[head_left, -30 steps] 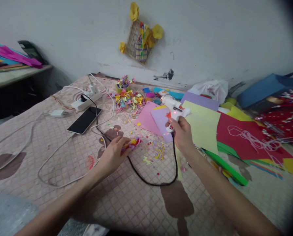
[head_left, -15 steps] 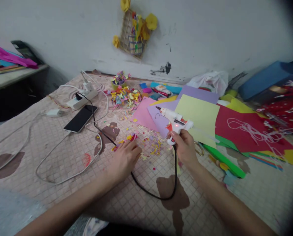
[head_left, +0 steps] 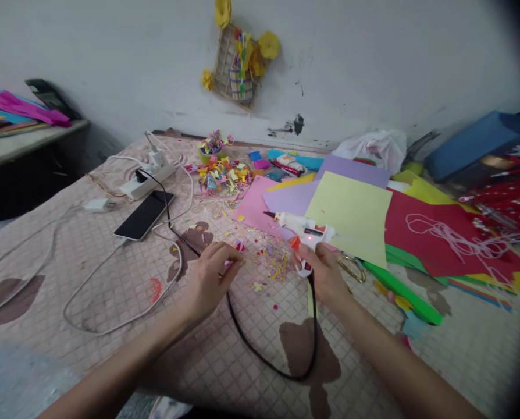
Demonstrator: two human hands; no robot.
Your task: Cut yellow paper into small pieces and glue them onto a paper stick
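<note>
My right hand (head_left: 323,269) is closed round the handle of a white glue gun (head_left: 306,228), whose black nozzle points left and whose small red light is lit. The gun's black cord (head_left: 260,356) loops down over the table and runs left under my left hand (head_left: 214,272). That hand is closed, thumb and fingers bent together above the table; what it holds, if anything, is too small to make out. Small paper scraps (head_left: 277,263) lie between the two hands. Behind them are a pink sheet (head_left: 253,203) and a pale yellow sheet (head_left: 351,212).
A phone (head_left: 144,216) and a white power strip (head_left: 146,182) with cables lie at the left. A paper scrap pile (head_left: 225,174) is near the wall. Gold-handled scissors (head_left: 352,269), a red sheet (head_left: 438,233) with white string and a blue box (head_left: 478,142) are at the right.
My left hand has risen slightly and moved left, off the colourful scraps it was touching. My right hand has lowered the glue gun a little, towards me.
</note>
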